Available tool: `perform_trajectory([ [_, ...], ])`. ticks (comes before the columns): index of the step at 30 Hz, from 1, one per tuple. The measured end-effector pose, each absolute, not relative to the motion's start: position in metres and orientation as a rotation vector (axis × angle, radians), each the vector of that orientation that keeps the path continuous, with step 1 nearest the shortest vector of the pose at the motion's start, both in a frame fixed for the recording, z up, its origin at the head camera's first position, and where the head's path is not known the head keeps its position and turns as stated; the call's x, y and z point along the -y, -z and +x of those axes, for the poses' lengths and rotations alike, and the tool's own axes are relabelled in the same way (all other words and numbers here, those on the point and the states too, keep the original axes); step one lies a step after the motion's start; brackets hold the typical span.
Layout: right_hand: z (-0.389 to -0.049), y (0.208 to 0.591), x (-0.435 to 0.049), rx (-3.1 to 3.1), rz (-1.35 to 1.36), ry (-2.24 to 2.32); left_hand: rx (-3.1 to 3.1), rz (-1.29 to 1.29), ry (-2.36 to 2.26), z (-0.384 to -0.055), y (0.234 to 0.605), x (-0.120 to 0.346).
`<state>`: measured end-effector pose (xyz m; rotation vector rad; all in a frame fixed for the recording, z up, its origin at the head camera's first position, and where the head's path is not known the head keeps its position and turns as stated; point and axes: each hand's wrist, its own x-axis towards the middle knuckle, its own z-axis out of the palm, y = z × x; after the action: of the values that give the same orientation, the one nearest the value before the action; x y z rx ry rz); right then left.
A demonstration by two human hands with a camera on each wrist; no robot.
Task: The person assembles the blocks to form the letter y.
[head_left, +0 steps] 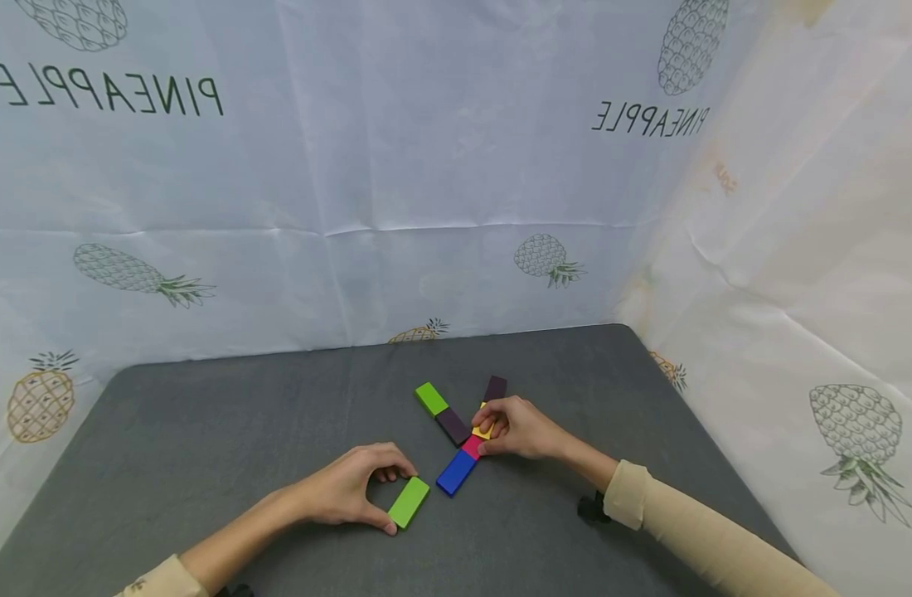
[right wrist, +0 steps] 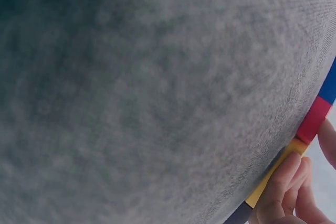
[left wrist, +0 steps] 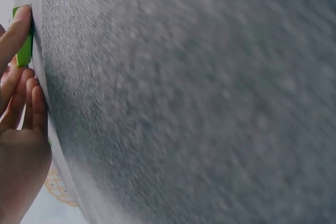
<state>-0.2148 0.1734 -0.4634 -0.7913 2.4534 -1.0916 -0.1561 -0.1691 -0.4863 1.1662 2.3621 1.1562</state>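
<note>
My left hand (head_left: 344,485) pinches a light green block (head_left: 409,502) lengthwise, thumb at its near end and a fingertip at its far end. The left wrist view shows that green block (left wrist: 24,52) low over the table. To the right, my right hand (head_left: 526,427) has its curled fingers on a yellow block (head_left: 482,432), partly hidden beneath them, while the thumb lies beside a red block (head_left: 472,447). In the right wrist view the yellow block (right wrist: 258,191) meets the red one end to end. A blue block (head_left: 456,473) continues from the red end.
A dark purple block (head_left: 496,387) extends the row beyond the yellow one. A second dark block (head_left: 452,426) and another green block (head_left: 430,399) form a branch slanting up-left. The grey table (head_left: 240,431) is bordered by pineapple-print curtains (head_left: 426,166) behind and at the sides.
</note>
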Motion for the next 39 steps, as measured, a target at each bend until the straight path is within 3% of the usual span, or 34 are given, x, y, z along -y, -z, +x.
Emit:
perform_trajectory([
  [39,-0.215,0.462,-0.172,-2.451,-0.763,1.094,-2.318,1.066,-1.144,-0.155,0.49,0.144],
])
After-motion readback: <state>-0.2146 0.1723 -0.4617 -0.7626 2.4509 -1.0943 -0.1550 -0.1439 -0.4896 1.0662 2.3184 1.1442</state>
